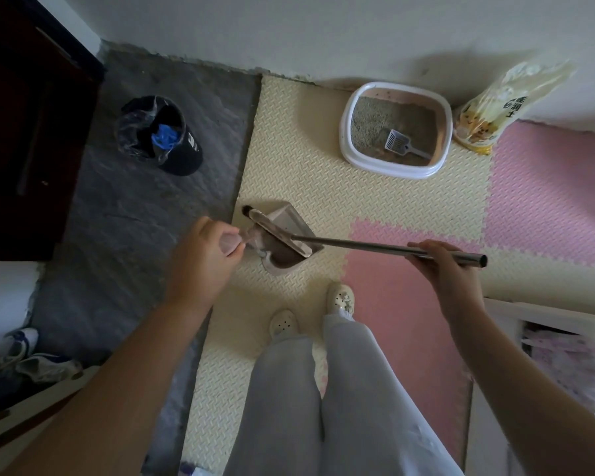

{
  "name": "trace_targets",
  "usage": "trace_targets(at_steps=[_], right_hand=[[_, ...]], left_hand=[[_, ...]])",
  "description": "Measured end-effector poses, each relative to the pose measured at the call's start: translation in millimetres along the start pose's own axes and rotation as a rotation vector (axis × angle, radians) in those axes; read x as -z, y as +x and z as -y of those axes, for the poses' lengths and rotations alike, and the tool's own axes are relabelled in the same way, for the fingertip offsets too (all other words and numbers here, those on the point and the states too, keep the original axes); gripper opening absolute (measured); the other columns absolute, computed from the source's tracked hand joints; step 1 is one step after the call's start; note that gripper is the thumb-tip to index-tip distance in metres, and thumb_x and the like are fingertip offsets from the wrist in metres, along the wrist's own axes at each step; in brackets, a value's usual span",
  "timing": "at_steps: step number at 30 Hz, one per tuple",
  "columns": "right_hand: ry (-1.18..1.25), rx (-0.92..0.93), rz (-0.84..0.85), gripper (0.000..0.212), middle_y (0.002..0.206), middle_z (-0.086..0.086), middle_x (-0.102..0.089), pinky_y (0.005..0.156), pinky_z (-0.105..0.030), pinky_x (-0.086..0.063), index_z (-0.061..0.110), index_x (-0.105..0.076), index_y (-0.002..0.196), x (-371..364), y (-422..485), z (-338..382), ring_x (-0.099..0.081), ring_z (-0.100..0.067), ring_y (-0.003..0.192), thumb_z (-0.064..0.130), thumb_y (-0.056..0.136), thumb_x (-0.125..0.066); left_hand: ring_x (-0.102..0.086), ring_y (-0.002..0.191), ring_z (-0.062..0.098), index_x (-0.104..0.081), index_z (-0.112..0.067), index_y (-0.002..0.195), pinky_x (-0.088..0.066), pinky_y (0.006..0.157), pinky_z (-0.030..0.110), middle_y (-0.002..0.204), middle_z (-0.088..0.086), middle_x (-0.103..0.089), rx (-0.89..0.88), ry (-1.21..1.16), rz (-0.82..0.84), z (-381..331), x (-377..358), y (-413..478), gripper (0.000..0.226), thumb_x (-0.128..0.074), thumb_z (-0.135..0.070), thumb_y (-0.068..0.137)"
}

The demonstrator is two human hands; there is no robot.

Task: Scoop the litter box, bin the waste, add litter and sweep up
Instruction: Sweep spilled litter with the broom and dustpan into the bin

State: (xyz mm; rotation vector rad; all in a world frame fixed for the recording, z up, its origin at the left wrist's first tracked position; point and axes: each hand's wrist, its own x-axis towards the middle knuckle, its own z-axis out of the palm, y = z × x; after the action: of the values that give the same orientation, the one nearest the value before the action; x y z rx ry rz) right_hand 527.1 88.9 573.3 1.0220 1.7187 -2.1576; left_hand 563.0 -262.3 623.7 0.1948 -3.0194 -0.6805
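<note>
Sweeping seems the step in hand: the right hand [440,262] curls round the broom [358,245] pole, and the left hand [203,255] grips the dustpan [285,218] handle, with the brush head lying across the pan on the mat. Next, I judge, the pan must travel level to the bin [186,156]. Beyond, the scoop [395,140] rests in the litter box [392,170]. The litter bag [488,108] print is unreadable.

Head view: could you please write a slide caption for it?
Left hand grips the dustpan, right hand holds the broom; litter box beyond.

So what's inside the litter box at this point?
The litter box holds grey-brown litter with a pale slotted scoop lying on it, handle toward the near right rim. Whether waste lies under the scoop or buried in the litter cannot be seen.
</note>
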Motion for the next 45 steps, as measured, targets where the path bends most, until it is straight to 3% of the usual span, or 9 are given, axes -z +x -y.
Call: trace_targets(at_steps=[4,9,11,15,18,26,32,37,45], right_hand=[[-0.024,0.055,0.04,0.031,0.085,-0.011,-0.07,0.096,-0.041,-0.05,0.014,-0.073,0.064,5,6,20,-0.065,-0.031,0.105,0.0,0.088,-0.06],[-0.096,0.076,0.021,0.009,0.084,-0.007,-0.069,0.092,-0.034,-0.053,0.01,-0.07,0.075,-23,30,24,-0.068,-0.024,0.097,0.005,0.082,-0.069],[-0.145,0.079,0.019,0.014,0.081,-0.003,-0.069,0.087,-0.028,-0.053,0.015,-0.07,0.072,-39,42,16,-0.068,-0.021,0.092,0.007,0.084,-0.069],[-0.566,0.199,0.155,0.013,0.07,0.01,-0.064,0.067,-0.033,-0.047,0.031,-0.069,0.08,-63,50,-23,-0.057,-0.011,0.068,0.027,0.09,-0.063],[-0.727,0.278,0.211,0.016,0.072,0.01,-0.062,0.063,-0.029,-0.046,0.023,-0.069,0.093,-86,36,-49,-0.056,-0.009,0.066,0.032,0.095,-0.056],[-0.531,0.108,0.026,0.025,0.068,0.005,-0.065,0.059,-0.027,-0.045,0.026,-0.073,0.083,-107,-3,-85,-0.056,-0.009,0.061,0.02,0.09,-0.05],[-0.329,0.009,-0.016,0.022,0.087,-0.001,-0.071,0.084,-0.029,-0.055,0.018,-0.072,0.08,-83,-22,-69,-0.069,-0.012,0.088,0.01,0.091,-0.054],[-0.195,0.011,-0.038,0.017,0.088,-0.009,-0.068,0.081,-0.028,-0.056,0.006,-0.07,0.08,-71,-24,-26,-0.068,-0.019,0.092,0.004,0.089,-0.056],[-0.262,0.085,0.053,0.014,0.095,-0.012,-0.068,0.084,-0.029,-0.056,0.005,-0.07,0.085,-63,-20,22,-0.068,-0.02,0.096,0.008,0.091,-0.058]], left_hand=[[-0.058,0.068,0.021,-0.067,-0.006,0.088,-0.047,0.054,0.029,0.082,0.008,-0.059,0.023,0.012,-0.048,8,11,-22,0.021,-0.079,-0.018,0.075],[-0.058,0.064,0.024,-0.068,-0.006,0.086,-0.047,0.051,0.03,0.08,0.01,-0.059,0.062,0.016,-0.06,11,5,-35,0.021,-0.08,-0.017,0.074],[-0.058,0.063,0.022,-0.068,-0.007,0.086,-0.042,0.05,0.026,0.081,0.008,-0.059,0.073,0.036,-0.056,9,1,-35,0.021,-0.08,-0.019,0.074],[-0.057,0.064,0.018,-0.068,-0.012,0.087,-0.035,0.054,0.022,0.082,0.004,-0.058,0.103,0.059,-0.042,2,-3,-34,0.02,-0.079,-0.023,0.075],[-0.051,0.065,0.012,-0.067,-0.012,0.087,-0.035,0.055,0.021,0.083,0.002,-0.058,0.115,0.049,-0.031,0,-4,-33,0.02,-0.078,-0.023,0.075],[-0.055,0.069,0.017,-0.065,-0.008,0.088,-0.044,0.057,0.025,0.083,0.006,-0.058,0.052,-0.007,-0.035,3,-6,-25,0.02,-0.076,-0.021,0.077],[-0.058,0.069,0.022,-0.066,-0.009,0.087,-0.041,0.058,0.024,0.083,0.007,-0.058,0.067,-0.002,-0.039,5,-6,-27,0.019,-0.078,-0.017,0.075],[-0.059,0.071,0.023,-0.067,-0.009,0.09,-0.04,0.057,0.025,0.086,0.007,-0.059,0.082,-0.006,-0.04,8,0,-35,0.02,-0.077,-0.018,0.075],[-0.057,0.067,0.018,-0.068,-0.008,0.085,-0.043,0.057,0.025,0.08,0.005,-0.059,0.186,-0.011,-0.135,21,22,-84,0.019,-0.079,-0.02,0.075]])
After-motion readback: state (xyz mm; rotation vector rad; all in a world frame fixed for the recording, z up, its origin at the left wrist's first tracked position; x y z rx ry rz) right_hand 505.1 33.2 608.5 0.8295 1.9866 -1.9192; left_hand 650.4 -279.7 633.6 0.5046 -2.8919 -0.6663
